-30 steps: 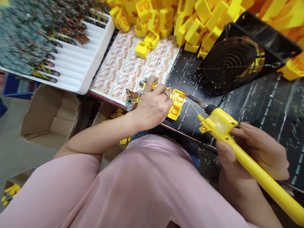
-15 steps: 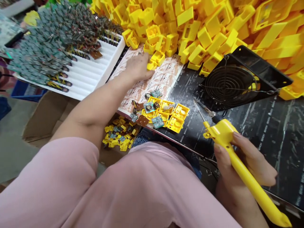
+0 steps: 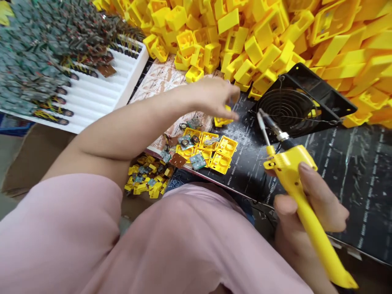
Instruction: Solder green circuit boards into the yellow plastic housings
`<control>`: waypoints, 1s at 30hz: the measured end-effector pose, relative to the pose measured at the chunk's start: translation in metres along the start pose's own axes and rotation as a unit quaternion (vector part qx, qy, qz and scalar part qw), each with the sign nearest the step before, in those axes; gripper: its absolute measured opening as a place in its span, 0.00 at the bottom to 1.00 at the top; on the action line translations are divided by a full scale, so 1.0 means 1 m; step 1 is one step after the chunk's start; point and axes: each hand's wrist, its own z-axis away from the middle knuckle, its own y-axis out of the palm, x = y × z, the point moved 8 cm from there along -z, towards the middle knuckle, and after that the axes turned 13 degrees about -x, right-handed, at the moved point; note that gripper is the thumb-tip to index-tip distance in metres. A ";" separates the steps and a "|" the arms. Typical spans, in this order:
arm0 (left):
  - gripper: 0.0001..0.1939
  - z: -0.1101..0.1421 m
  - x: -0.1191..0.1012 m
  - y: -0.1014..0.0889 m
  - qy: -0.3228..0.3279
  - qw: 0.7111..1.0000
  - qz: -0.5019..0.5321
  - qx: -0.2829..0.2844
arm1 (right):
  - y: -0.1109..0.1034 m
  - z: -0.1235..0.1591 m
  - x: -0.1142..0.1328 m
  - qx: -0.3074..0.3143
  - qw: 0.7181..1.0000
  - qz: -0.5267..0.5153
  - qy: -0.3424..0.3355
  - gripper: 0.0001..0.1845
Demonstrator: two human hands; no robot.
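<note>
My right hand [image 3: 309, 208] is wrapped round the yellow body of a soldering gun [image 3: 295, 171]. Its metal tip and thin feed tube point up and left, in front of a black fan. My left hand [image 3: 216, 96] reaches across the bench with a small yellow plastic case [image 3: 223, 117] at its thumb and fingers; part of the case is hidden under the hand. Just below, several open yellow cases [image 3: 226, 146] lie in two rows. Green circuit boards [image 3: 197, 161], a brown board [image 3: 178, 160] and small round speakers [image 3: 185, 143] rest on and beside them.
A large heap of yellow cases [image 3: 254, 49] covers the back of the bench. The black fan [image 3: 288, 106] leans in front of it. At left, a white ribbed tray [image 3: 101, 92] holds many wired boards. Below the bench edge sits a box of yellow parts [image 3: 148, 175].
My left hand has moved right and nearer, from the heap's edge, bringing one yellow case along. The soldering gun has tilted more upright. The view has shifted slightly right.
</note>
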 end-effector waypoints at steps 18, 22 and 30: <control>0.22 0.041 0.033 -0.003 -0.022 0.991 0.114 0.062 | 0.102 -0.071 -0.015 0.166 0.982 0.024 -0.080 0.12; 0.19 0.060 0.034 0.003 -0.011 0.975 0.162 0.153 | 0.129 -0.079 -0.026 0.200 0.977 0.007 -0.076 0.13; 0.15 0.062 0.035 0.018 -0.112 0.959 0.234 0.116 | 0.156 -0.065 -0.032 0.220 0.975 -0.007 -0.040 0.14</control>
